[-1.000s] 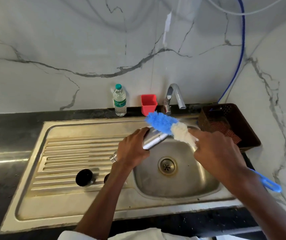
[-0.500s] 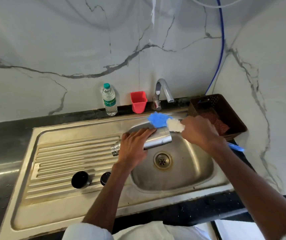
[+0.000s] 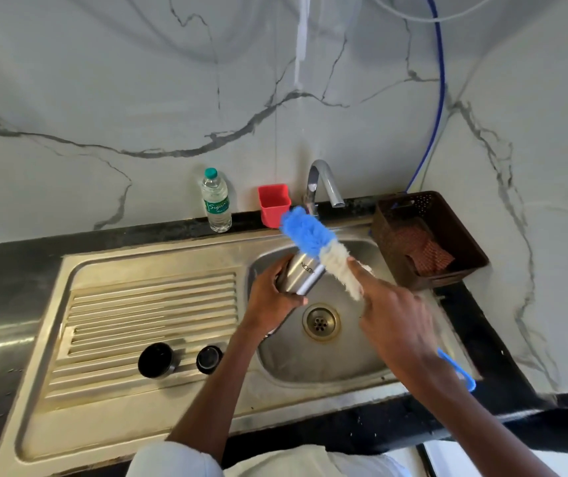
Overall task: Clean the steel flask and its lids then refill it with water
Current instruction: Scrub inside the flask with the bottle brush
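My left hand (image 3: pixel 270 299) grips the steel flask (image 3: pixel 301 275) over the sink basin (image 3: pixel 327 366), the flask tilted with its base up and to the right. My right hand (image 3: pixel 396 321) holds a bottle brush (image 3: pixel 313 237) with a blue and white fluffy head. The head lies across the flask's upper end, and the blue handle sticks out behind my wrist. Two black lids, a larger one (image 3: pixel 156 360) and a smaller one (image 3: pixel 209 359), sit on the ribbed drainboard (image 3: pixel 151 304).
A tap (image 3: pixel 322 182) stands behind the basin, with no water seen running. A plastic water bottle (image 3: pixel 216 201) and a red cup (image 3: pixel 274 204) stand at the wall. A brown basket (image 3: pixel 447 270) holding scrub pads sits right of the sink. Black countertop surrounds the sink.
The brush head has swung up and across the flask's end. My left hand has turned the flask more upright, with its neck now hidden behind the hand. My head has shifted too.
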